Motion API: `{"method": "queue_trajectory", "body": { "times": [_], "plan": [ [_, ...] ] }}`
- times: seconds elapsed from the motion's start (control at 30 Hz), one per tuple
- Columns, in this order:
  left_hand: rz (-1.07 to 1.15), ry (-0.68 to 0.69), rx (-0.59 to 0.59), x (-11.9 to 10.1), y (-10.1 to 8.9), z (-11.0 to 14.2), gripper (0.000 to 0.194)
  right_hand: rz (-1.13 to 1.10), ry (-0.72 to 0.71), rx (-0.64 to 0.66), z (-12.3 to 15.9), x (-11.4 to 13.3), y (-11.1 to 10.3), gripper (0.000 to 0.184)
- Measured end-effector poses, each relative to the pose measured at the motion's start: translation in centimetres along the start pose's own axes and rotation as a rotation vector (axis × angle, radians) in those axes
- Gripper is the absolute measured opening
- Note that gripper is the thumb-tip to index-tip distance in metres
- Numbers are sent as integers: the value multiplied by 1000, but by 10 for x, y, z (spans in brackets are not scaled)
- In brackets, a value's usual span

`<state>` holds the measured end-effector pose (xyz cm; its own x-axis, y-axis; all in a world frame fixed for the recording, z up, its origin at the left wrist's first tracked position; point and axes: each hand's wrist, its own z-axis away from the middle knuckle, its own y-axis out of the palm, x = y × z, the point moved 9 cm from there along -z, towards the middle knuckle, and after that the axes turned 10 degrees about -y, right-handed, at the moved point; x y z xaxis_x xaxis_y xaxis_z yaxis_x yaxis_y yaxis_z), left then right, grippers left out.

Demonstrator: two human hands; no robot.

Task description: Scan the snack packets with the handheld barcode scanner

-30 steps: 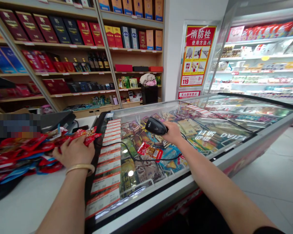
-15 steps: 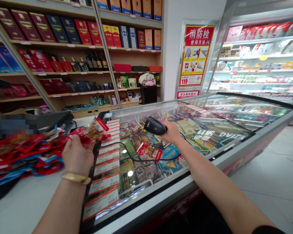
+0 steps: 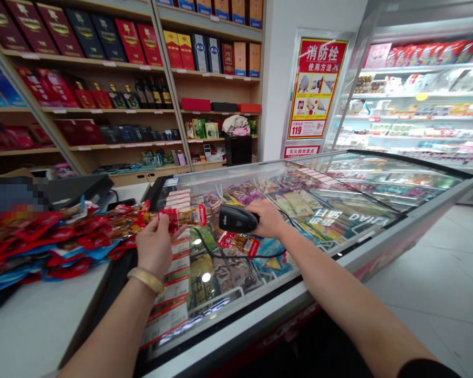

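"What's different from half a second ago?"

"The left hand (image 3: 155, 249) is further towards three o'clock, thumb and fingers pinching a red snack packet (image 3: 189, 215) by one end, its other end out over the freezer (image 3: 276, 305)."

"And the right hand (image 3: 268, 218)?"

"Wrapped round the black scanner (image 3: 236, 219), which sits slightly shifted towards eight o'clock. Whether a finger presses its trigger, I can't tell."

"Meaning?"

"The wide gap is nearly gone: the packet's free end faces the scanner's nose from nine o'clock, just apart."

"Anything unchanged?"

"A loose packet (image 3: 237, 243) lies at the scanner's six o'clock; the heap (image 3: 82, 239) stays at the left hand's nine."
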<state>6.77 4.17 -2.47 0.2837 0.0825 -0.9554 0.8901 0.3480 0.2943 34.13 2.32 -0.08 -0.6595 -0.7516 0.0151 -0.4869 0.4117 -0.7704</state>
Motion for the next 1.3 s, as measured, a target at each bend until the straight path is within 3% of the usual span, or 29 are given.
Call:
{"method": "queue_trajectory", "body": {
  "times": [0.27, 0.47, 0.6, 0.73, 0.83, 0.9, 1.0, 1.13, 1.3],
  "plan": [
    [3, -1, 9, -1, 2, 2, 29, 27, -24, 63, -2, 5, 8, 26],
    [-31, 17, 31, 1, 3, -1, 30, 13, -6, 37, -2, 2, 6, 29],
    [-63, 68, 105, 5, 10, 0, 32, 15, 34, -18, 0, -4, -3, 34],
    [-420, 227, 356, 15, 43, 15, 44, 41, 125, -115, 5, -18, -21, 25],
    [-811, 475, 662, 31, 78, 48, 42, 55, 174, -166, 9, -27, -28, 22],
    [-1012, 637, 790, 41, 91, 71, 44, 60, 183, -184, 10, -30, -30, 22],
    [-1260, 776, 733, 45, 97, 89, 52, 54, 175, -199, 10, -31, -29, 23],
    [-1417, 780, 624, 44, 100, 97, 47, 45, 172, -239, 12, -32, -31, 23],
    [-1298, 769, 741, 55, 111, 98, 51, 51, 201, -246, 14, -35, -34, 18]
  ]
}}
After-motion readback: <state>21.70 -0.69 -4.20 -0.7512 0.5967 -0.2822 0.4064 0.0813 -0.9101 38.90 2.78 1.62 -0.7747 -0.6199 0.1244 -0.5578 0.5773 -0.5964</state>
